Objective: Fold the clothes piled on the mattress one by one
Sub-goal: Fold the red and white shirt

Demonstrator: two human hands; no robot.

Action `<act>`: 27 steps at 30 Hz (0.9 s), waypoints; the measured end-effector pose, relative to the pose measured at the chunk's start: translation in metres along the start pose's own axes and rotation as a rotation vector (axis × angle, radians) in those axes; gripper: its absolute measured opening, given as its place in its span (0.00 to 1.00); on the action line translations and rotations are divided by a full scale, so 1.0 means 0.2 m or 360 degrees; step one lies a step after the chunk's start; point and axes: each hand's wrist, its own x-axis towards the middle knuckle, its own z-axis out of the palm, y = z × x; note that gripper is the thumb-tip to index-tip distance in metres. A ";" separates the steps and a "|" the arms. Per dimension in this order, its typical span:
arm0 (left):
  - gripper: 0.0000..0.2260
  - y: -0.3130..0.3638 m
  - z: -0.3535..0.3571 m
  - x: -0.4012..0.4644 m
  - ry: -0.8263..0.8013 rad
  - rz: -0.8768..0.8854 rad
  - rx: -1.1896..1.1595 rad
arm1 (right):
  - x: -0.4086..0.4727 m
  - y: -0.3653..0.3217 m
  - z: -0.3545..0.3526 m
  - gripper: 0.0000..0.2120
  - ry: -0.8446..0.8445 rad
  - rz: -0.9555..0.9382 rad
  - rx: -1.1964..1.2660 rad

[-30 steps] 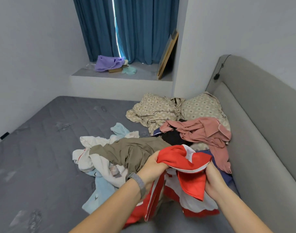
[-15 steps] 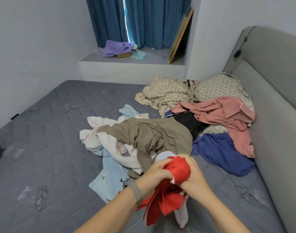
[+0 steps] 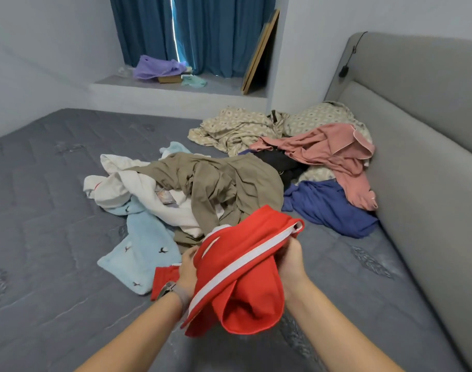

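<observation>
A grey quilted mattress [image 3: 49, 210] fills most of the view, with a grey padded headboard [image 3: 427, 135] running along its right side. Beyond the mattress, blue curtains [image 3: 210, 33] hang over a window ledge [image 3: 218, 85] that carries a crumpled purple cloth [image 3: 157, 67] and a flat board [image 3: 260, 53] leaning against the wall.

The clothes pile [image 3: 202, 183] sprawls across the middle of the mattress. A patterned beige sheet [image 3: 237, 127] lies farthest back, next to the headboard. A pink garment [image 3: 334, 149] drapes over it and down toward a dark blue garment [image 3: 328, 208] by the headboard. A black piece [image 3: 277, 163] sits between the pink garment and an olive-brown garment [image 3: 218, 181] heaped at the centre. To the left, a white garment [image 3: 138, 189] tangles under the olive one, and a light blue garment [image 3: 141, 248] printed with small dark birds spreads toward the near side.

In front of the pile, lifted off the mattress, is a red garment [image 3: 245, 275] with a white stripe, bunched and hanging between the two hands. The left hand [image 3: 188, 269], a watch on its wrist, has its grip curled on the garment's left edge. The right hand [image 3: 291, 260] clamps its grip on the striped upper edge.
</observation>
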 end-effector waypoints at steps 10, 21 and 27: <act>0.07 0.72 -0.18 -0.76 0.0164 0.0391 -0.0493 | -0.54 -0.31 -0.15 0.20 0.0390 -0.0334 0.0120; 0.07 1.17 -0.08 -1.14 -0.0175 0.0675 -0.0454 | -0.74 -0.08 -0.05 0.42 -0.0320 -0.0497 -0.1794; 0.09 1.23 -0.18 -1.24 -0.0386 0.0732 -0.0532 | -0.58 0.03 -0.04 0.07 -0.0088 -0.0667 -0.1763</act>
